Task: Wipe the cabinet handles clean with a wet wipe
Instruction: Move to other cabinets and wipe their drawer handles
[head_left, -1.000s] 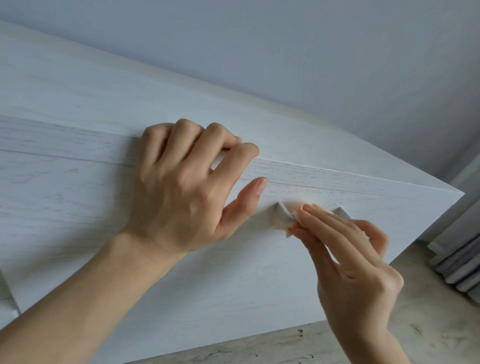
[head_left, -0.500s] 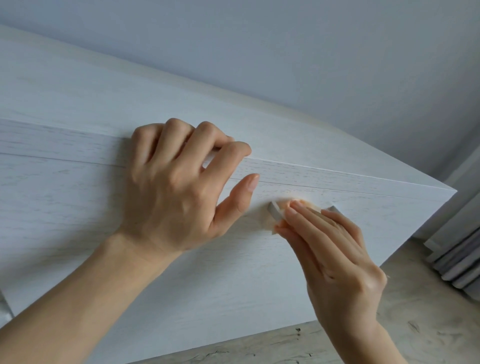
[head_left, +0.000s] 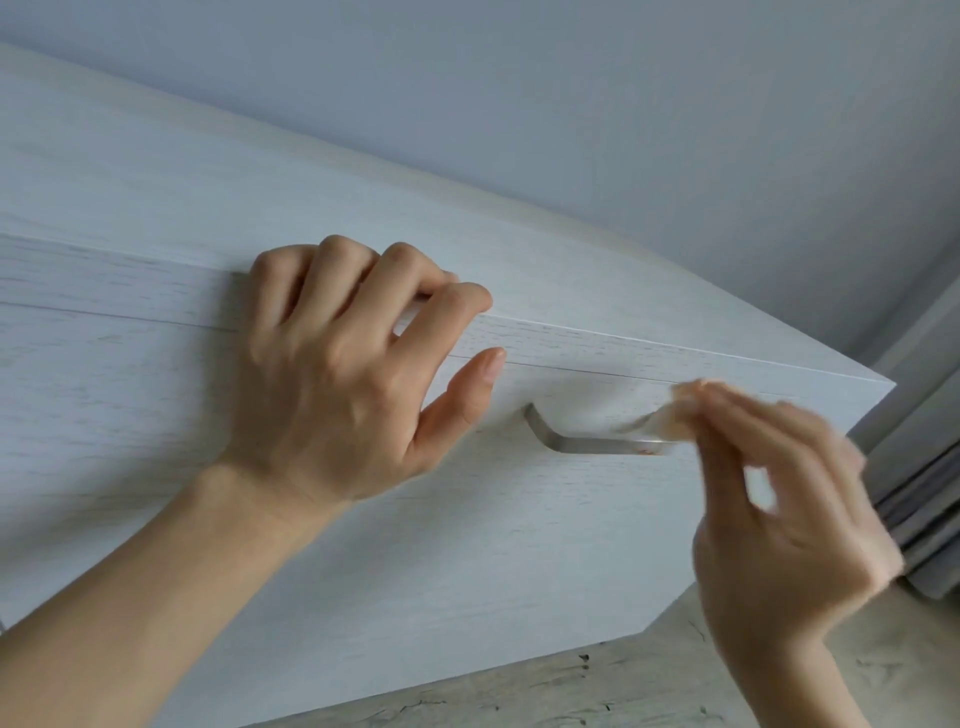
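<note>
A silver metal handle (head_left: 587, 441) is fixed to the front of a white wood-grain cabinet (head_left: 156, 395). My right hand (head_left: 779, 509), blurred by motion, pinches a small crumpled wet wipe (head_left: 675, 415) against the handle's right end. A small orange mark shows on the handle near the wipe. My left hand (head_left: 353, 374) grips the cabinet's top front edge, fingers curled over it and thumb stretched along the drawer front, left of the handle.
A pale grey wall (head_left: 571, 130) rises behind the cabinet. Grey curtain folds (head_left: 924, 493) hang at the right. A worn light floor (head_left: 519, 696) shows below the cabinet front.
My right hand slid with the wipe from the handle's left end to its right end, uncovering most of the bar. My left hand kept its hold on the cabinet edge.
</note>
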